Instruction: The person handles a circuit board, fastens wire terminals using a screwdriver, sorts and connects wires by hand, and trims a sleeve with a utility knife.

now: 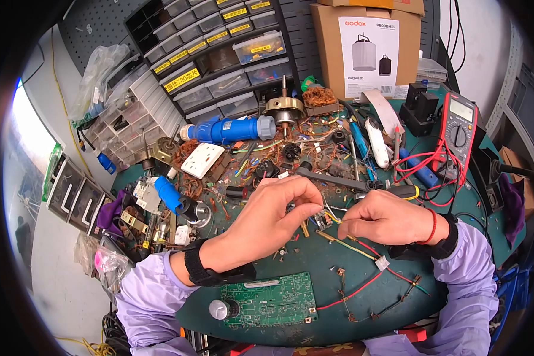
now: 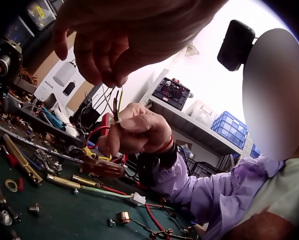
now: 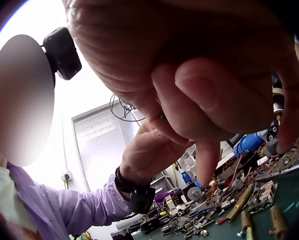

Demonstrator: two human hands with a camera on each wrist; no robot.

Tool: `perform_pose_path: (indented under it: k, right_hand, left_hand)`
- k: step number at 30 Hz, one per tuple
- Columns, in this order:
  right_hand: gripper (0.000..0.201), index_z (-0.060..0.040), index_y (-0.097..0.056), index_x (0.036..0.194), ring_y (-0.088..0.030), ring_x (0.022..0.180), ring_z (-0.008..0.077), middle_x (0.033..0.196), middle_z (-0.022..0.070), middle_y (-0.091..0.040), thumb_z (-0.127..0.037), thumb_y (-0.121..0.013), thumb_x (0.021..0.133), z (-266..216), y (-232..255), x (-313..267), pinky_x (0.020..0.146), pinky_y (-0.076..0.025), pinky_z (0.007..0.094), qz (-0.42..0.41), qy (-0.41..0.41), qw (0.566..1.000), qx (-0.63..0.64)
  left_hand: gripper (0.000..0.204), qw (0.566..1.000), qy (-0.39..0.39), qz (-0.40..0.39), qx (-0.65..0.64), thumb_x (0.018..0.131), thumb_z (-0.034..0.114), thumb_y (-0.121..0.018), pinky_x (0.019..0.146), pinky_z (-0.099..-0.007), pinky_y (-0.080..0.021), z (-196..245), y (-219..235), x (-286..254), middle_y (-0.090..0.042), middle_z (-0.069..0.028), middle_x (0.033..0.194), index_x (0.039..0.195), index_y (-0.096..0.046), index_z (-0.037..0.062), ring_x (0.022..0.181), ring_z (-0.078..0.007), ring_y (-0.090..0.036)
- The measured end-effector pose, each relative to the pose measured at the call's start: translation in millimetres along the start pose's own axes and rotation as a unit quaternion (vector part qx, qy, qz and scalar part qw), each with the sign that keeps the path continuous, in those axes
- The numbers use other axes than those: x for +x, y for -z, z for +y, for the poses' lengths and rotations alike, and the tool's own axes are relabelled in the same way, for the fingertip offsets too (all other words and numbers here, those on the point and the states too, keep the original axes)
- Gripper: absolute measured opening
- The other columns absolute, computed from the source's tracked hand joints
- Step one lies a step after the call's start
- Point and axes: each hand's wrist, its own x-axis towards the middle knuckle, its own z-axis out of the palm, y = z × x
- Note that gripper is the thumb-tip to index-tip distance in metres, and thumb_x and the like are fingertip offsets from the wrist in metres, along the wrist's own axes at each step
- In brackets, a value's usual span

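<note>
Several thin coloured wires, yellow, black and pale (image 2: pixel 117 102), stand up from the fist of my right hand (image 1: pixel 380 219), which grips their lower part between thumb and curled forefinger. From the other side my left hand (image 1: pixel 279 207) pinches a wire tip with thumb and forefinger. In the left wrist view both hands are raised over the bench, fingertips a short way apart. The right wrist view has my right hand (image 3: pixel 204 95) filling the top and hiding the wires. Just below lie brass-ended leads (image 2: pixel 84 186) joined at a white connector (image 1: pixel 381 263).
A green circuit board (image 1: pixel 273 299) lies near the front edge. Behind the hands are a screwdriver (image 1: pixel 400 192), a blue plug (image 1: pixel 228 129) and loose parts. A red multimeter (image 1: pixel 458 133) stands right, drawers (image 1: pixel 219 56) and a cardboard box (image 1: pixel 326 35) at the back.
</note>
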Motion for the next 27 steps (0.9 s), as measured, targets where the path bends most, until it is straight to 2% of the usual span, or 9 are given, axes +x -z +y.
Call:
perform_pose_path:
  k: [2,3,5,8,13,17,24,27]
  right_hand:
    - [0.026,-0.0066,-0.072,0.086,-0.063,0.064,0.0251,0.069,0.0128,-0.065,-0.023,-0.051,0.085,-0.4,0.6,0.3,0.063,-0.047,0.0362,-0.002,0.000,1.000,-0.002]
    - [0.026,-0.0065,-0.072,0.086,-0.063,0.064,0.0251,0.070,0.0129,-0.065,-0.023,-0.052,0.085,-1.6,1.4,0.3,0.063,-0.047,0.0362,-0.008,-0.009,1.000,-0.009]
    - [0.026,-0.0065,-0.072,0.086,-0.063,0.065,0.0251,0.070,0.0130,-0.065,-0.023,-0.052,0.085,-2.0,2.1,0.5,0.063,-0.047,0.0363,-0.015,-0.017,1.000,-0.016]
    - [0.026,-0.0065,-0.072,0.086,-0.063,0.066,0.0250,0.070,0.0129,-0.065,-0.023,-0.052,0.085,-1.0,2.1,0.5,0.063,-0.047,0.0364,-0.014,-0.011,1.000,-0.011]
    - [0.026,-0.0057,-0.071,0.085,-0.065,0.068,0.0258,0.072,0.0125,-0.066,-0.021,-0.051,0.084,4.2,-0.6,0.7,0.065,-0.048,0.0373,0.011,0.013,1.000,0.002]
    - [0.025,-0.0057,-0.071,0.085,-0.065,0.069,0.0266,0.072,0.0131,-0.066,-0.021,-0.051,0.083,-0.7,1.3,-0.1,0.066,-0.048,0.0375,0.004,-0.012,1.000,-0.009]
    - [0.025,-0.0016,-0.065,0.078,-0.058,0.059,0.0306,0.062,0.0172,-0.057,-0.022,-0.052,0.083,2.5,-0.8,0.9,0.061,-0.044,0.0416,0.019,-0.012,0.999,-0.023]
    - [0.026,-0.0003,-0.062,0.075,-0.056,0.058,0.0325,0.059,0.0177,-0.054,-0.023,-0.052,0.083,5.8,-2.2,1.7,0.059,-0.043,0.0431,0.026,0.001,0.999,-0.030]
  left_hand:
    - [0.007,0.997,-0.071,0.022,0.023,0.084,0.005,-0.063,0.066,-0.0343,-0.043,-2.0,-0.9,0.8,-0.061,-0.0102,0.076,0.087,-0.060,0.0000,0.070,-0.0227,-0.059]
    - [0.007,0.997,-0.071,0.023,0.023,0.084,0.005,-0.063,0.066,-0.0343,-0.043,-2.2,-0.1,0.3,-0.061,-0.0102,0.076,0.087,-0.060,0.0000,0.070,-0.0227,-0.059]
    - [0.008,0.994,-0.076,0.011,0.075,0.086,0.011,-0.065,0.076,-0.0326,-0.043,-2.4,2.3,-0.8,-0.063,-0.0044,0.083,0.088,-0.062,0.0033,0.079,-0.0179,-0.058]
    - [0.009,0.996,-0.059,0.004,0.072,0.085,0.012,-0.066,0.079,-0.0337,-0.042,-0.2,3.6,-0.9,-0.064,-0.0046,0.083,0.088,-0.063,0.0039,0.081,-0.0198,-0.058]
    - [0.010,0.998,-0.030,0.008,0.061,0.085,0.013,-0.066,0.079,-0.0332,-0.043,-1.3,3.2,-1.3,-0.064,-0.0046,0.082,0.087,-0.063,0.0038,0.081,-0.0191,-0.059]
    - [0.010,0.998,-0.014,0.004,0.064,0.085,0.013,-0.066,0.079,-0.0333,-0.042,-1.5,3.7,-1.1,-0.064,-0.0045,0.082,0.086,-0.063,0.0038,0.081,-0.0193,-0.059]
    - [0.010,0.989,-0.055,0.008,0.135,0.086,0.013,-0.066,0.080,-0.0341,-0.041,-1.6,3.4,-3.6,-0.064,-0.0049,0.082,0.088,-0.063,0.0038,0.080,-0.0209,-0.058]
    - [0.010,0.993,-0.039,-0.008,0.107,0.087,0.012,-0.064,0.080,-0.0324,-0.042,-3.8,5.7,-0.7,-0.065,-0.0042,0.086,0.092,-0.063,0.0033,0.081,-0.0170,-0.058]
